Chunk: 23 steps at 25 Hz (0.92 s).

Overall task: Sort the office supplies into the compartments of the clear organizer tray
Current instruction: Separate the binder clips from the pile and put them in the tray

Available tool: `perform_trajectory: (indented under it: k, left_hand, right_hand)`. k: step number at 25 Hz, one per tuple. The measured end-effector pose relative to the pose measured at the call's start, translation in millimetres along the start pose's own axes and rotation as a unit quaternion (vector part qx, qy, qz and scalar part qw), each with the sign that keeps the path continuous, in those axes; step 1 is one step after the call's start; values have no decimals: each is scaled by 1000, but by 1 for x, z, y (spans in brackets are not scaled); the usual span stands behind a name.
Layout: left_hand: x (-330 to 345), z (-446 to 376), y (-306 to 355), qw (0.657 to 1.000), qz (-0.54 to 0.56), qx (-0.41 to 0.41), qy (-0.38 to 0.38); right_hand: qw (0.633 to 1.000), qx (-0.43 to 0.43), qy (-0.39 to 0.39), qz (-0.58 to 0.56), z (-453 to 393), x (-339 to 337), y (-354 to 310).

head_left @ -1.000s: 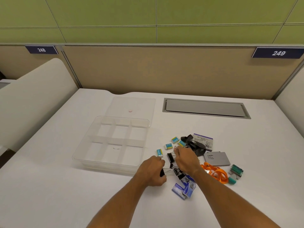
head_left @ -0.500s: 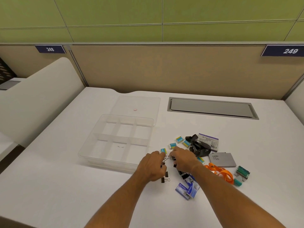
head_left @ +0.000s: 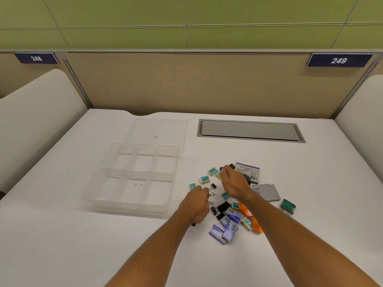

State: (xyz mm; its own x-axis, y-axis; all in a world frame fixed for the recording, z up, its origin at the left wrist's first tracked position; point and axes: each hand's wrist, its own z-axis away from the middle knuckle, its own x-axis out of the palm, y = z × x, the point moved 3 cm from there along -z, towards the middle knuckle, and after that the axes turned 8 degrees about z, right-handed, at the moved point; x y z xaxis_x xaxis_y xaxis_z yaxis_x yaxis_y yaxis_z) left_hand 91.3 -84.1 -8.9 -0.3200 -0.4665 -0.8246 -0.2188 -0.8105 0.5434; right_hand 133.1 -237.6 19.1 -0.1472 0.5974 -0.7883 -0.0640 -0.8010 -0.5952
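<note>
Head view: both hands work the pile of supplies [head_left: 228,206] just right of the tray [head_left: 132,179], whose compartments look unfilled. Left hand [head_left: 195,201] fingers curl around binder clips [head_left: 213,196]; right hand [head_left: 233,182] pinches something small, I cannot tell what. Gathering clips, it seems; next, carry them left into one compartment.
</note>
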Motion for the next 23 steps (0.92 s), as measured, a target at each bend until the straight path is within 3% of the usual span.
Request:
perform_trajectory:
  k: [7, 12, 23]
  left_hand:
    - [26, -18, 25, 992, -54, 64, -97]
    - [29, -30, 31, 978, -89, 58, -180]
    - [25, -35, 33, 977, -78, 68, -186]
  right_hand:
    - [999, 29, 25, -11, 18, -12, 31]
    - [997, 55, 43, -28, 23, -10, 39]
    - [996, 67, 64, -8, 28, -6, 40]
